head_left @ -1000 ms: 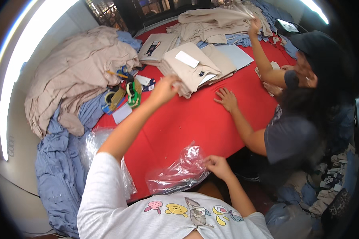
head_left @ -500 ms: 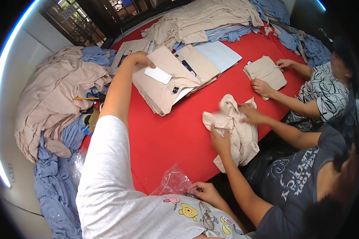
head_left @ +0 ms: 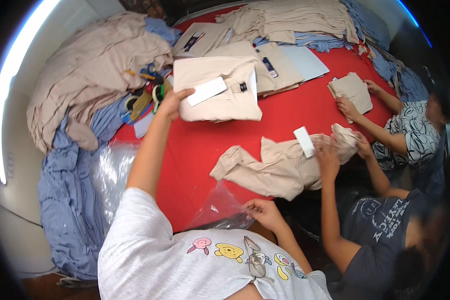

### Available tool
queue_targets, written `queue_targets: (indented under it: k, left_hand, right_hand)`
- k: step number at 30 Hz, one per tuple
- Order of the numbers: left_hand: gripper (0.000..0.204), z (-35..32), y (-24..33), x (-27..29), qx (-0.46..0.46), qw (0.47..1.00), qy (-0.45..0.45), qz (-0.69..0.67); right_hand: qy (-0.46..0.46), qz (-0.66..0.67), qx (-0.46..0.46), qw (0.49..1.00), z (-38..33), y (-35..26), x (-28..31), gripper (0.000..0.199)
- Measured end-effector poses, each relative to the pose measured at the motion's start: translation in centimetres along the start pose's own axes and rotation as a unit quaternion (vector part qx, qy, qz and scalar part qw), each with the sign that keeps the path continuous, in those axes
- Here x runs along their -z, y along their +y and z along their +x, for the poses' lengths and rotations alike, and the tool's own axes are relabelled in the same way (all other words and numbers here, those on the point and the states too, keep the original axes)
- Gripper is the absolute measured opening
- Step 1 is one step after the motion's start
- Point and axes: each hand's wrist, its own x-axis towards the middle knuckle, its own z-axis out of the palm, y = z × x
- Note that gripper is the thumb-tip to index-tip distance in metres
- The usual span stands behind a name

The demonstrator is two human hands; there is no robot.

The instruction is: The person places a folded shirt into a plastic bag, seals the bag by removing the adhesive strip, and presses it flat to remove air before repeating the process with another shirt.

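Observation:
My left hand point(head_left: 171, 104) grips the left edge of a folded beige shirt point(head_left: 240, 106), thumb on top, and holds it over the red table. A blank-looking white tag point(head_left: 207, 91) lies across the shirt beside my thumb, and a small dark label shows at its collar. Close to my body, my right hand point(head_left: 266, 215) pinches the edge of a clear plastic bag point(head_left: 212, 207), whose other end spreads over the table edge. Just beyond that hand, a co-worker's hands point(head_left: 330, 159) handle a loose beige shirt point(head_left: 285, 170) with a white tag.
More folded beige shirts point(head_left: 280, 60) lie behind on the red tablecloth point(head_left: 185, 165). Heaped beige cloth point(head_left: 95, 65), blue garments point(head_left: 67, 215), tape rolls point(head_left: 157, 92) and clear plastic bags point(head_left: 112, 175) fill the left side. At right, another person holds a folded beige garment point(head_left: 352, 92).
My left hand has lifted the folded shirt off the stack and drawn it nearer. My right hand keeps the plastic bag. The co-worker's loose shirt has been turned and spread leftward, its tag now showing.

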Motion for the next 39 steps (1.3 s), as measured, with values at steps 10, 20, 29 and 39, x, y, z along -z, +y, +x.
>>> queue_targets:
  k: [10, 20, 29, 39]
  left_hand:
    - [0.067, -28.4, -24.8, 2.2, -0.083, 0.867, 0.451, -0.193]
    - [0.036, -43.2, -25.7, -6.7, 0.175, 0.934, 0.096, -0.297]
    - [0.063, -34.5, -19.4, -7.0, -0.016, 0.811, 0.299, 0.502]
    - [0.067, -32.0, -19.4, 1.1, 0.107, 0.887, 0.291, 0.341]
  right_hand:
    - [0.015, -0.113, -0.042, 0.993, -5.6, -0.2, -7.3, 0.019]
    - [-0.017, -0.437, 0.026, 0.899, -10.1, -1.4, -7.3, 0.021]
    - [-0.087, -0.54, 0.096, 0.831, -10.6, 1.1, -5.9, 0.015]
    - [-0.227, -0.453, 0.147, 0.85, -9.7, 4.0, -10.5, 0.012]
